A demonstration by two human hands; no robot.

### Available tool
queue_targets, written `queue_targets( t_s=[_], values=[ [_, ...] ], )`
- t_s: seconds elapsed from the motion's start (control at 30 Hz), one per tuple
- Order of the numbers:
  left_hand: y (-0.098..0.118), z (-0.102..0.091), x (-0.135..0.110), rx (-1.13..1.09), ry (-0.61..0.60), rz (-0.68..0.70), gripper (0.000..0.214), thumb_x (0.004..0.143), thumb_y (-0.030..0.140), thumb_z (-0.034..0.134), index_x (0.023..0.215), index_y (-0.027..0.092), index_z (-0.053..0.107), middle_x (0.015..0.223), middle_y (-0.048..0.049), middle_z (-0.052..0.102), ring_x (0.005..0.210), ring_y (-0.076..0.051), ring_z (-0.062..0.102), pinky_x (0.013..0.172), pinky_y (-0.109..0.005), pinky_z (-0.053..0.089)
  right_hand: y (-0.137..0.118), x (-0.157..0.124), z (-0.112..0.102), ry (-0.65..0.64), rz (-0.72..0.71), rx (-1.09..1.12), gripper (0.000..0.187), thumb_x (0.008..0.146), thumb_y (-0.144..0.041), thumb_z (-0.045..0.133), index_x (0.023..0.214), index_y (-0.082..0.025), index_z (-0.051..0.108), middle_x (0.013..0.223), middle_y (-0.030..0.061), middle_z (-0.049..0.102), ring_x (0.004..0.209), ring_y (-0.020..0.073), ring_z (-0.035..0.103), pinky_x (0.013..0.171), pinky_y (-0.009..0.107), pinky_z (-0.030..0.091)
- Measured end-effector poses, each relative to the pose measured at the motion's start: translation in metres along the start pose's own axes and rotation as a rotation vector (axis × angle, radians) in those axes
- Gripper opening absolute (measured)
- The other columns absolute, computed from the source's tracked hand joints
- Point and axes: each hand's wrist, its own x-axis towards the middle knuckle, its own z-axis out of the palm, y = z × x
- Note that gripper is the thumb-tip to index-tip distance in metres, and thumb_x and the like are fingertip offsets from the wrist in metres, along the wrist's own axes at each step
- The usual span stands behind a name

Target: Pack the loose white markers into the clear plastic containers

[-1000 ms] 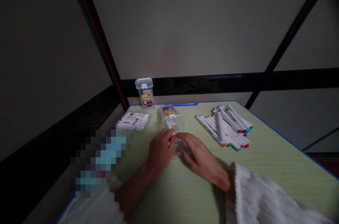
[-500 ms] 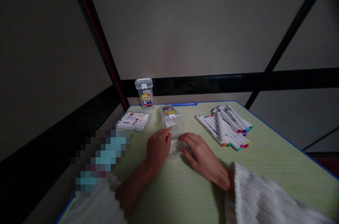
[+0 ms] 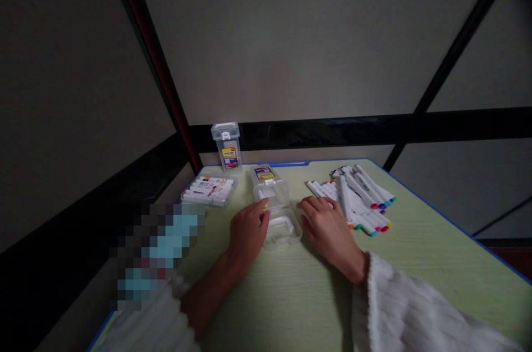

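- One pale table with a blue edge (image 3: 291,299) bore everything below.
- Loose markers (image 3: 361,192), white with coloured ends, lay heaped to the right.
- Open box (image 3: 270,190), clear plastic, lay on its side in the middle, mouth toward the person; its lid (image 3: 283,228) was folded out flat against the table. Judged light, stiff and rather slippery, with the hinge the fragile part; best steadied by its side walls.
- Right hand (image 3: 330,235): loosely spread, fingers curved, nothing seen in it; it hovered or rested (contact unclear) between lid and heap.
- Left hand (image 3: 248,233): thumb and forefinger close together at the box mouth, by a marker's yellow end; pinched or merely touching could not be told.
- Flat case of markers (image 3: 210,190) lay at left, the upright box (image 3: 228,147) just behind it.
- Marker (image 3: 265,207): mostly inside the open box, yellow end outward. Judged light, rigid, smooth, apt to roll; best held near that end.
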Motion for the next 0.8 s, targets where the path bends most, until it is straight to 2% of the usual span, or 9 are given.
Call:
queue_targets(
  t_s=[0.17, 0.4, 0.8],
  values=[
    [0.0014, 0.0, 0.0001, -0.008, -0.025, -0.02, 0.032, 0.078, 0.017, 0.052, 0.109, 0.017, 0.057, 0.067, 0.0011, 0.062, 0.057, -0.011, 0.052, 0.062, -0.021, 0.04, 0.0026, 0.0001, -0.0041, -0.106, 0.099, -0.12, 0.024, 0.08, -0.01, 0.042, 0.098, -0.017, 0.055, 0.098, 0.0074, 0.059, 0.095, 0.0224, 0.051, 0.081, 0.036, 0.029],
    [0.0032, -0.002, 0.0013, 0.025, -0.062, -0.038, 0.034, 0.077, 0.016, 0.052, 0.11, 0.018, 0.057, 0.067, 0.001, 0.062, 0.057, -0.012, 0.052, 0.061, -0.022, 0.039, 0.003, 0.0, -0.0016, -0.221, 0.132, -0.159, 0.02, 0.08, -0.008, 0.04, 0.091, -0.017, 0.055, 0.091, 0.0065, 0.06, 0.091, 0.021, 0.054, 0.075, 0.033, 0.029],
    [0.0021, 0.0011, 0.0025, -0.046, -0.099, -0.017, 0.037, 0.075, 0.012, 0.052, 0.111, 0.017, 0.056, 0.058, 0.0033, 0.054, 0.053, -0.01, 0.046, 0.057, -0.02, 0.038, 0.0061, 0.001, 0.0022, -0.248, 0.132, -0.157, 0.017, 0.081, -0.01, 0.041, 0.089, -0.018, 0.054, 0.091, 0.006, 0.06, 0.092, 0.0197, 0.055, 0.074, 0.031, 0.03]
  ],
)
